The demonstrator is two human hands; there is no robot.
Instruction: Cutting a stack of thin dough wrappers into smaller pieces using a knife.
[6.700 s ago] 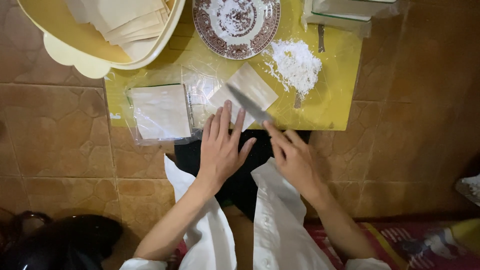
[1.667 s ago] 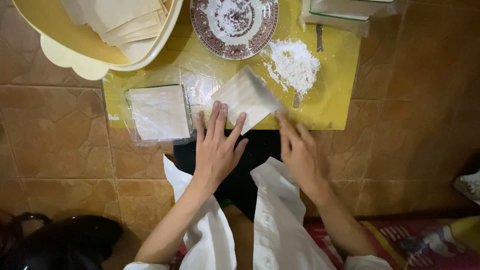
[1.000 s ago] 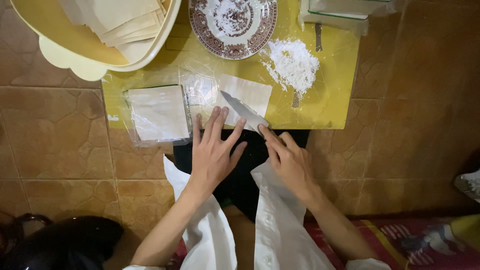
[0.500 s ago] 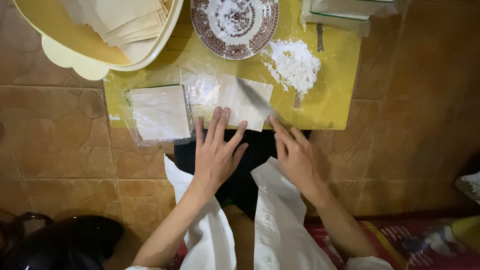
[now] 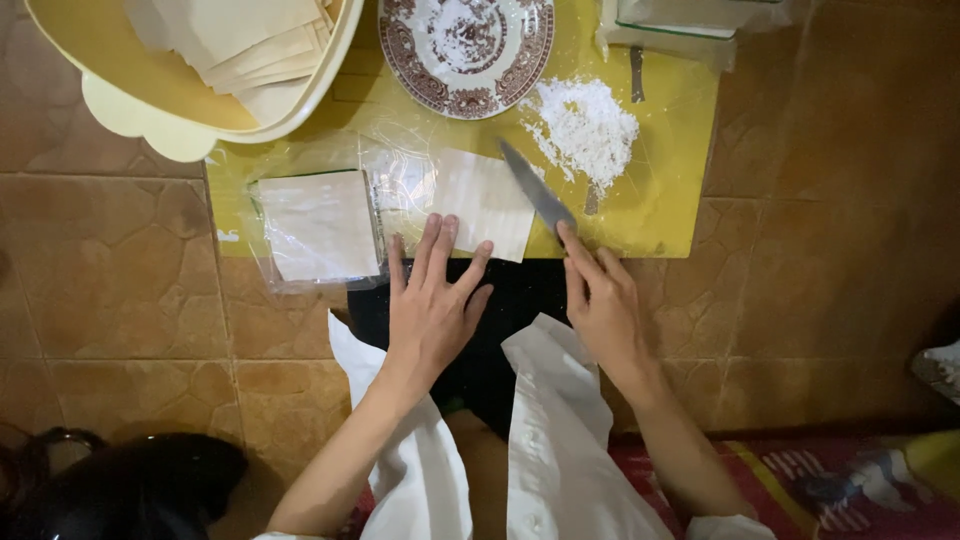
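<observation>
My left hand lies flat with fingers spread, its fingertips pressing the near edge of a white pastry sheet on the yellow board. My right hand grips a knife whose blade angles up and left, along the sheet's right edge. A pile of white flour sits on the board just beyond the blade.
A stack of white sheets in clear plastic wrap lies left of my hand. A brown-patterned plate dusted with flour and a cream bowl holding more sheets stand at the back. A packet is at top right. Brown tiled floor surrounds the board.
The knife has shifted right, from across the sheet's middle to its right edge, with my right hand following. My left hand stays pressed on the sheet.
</observation>
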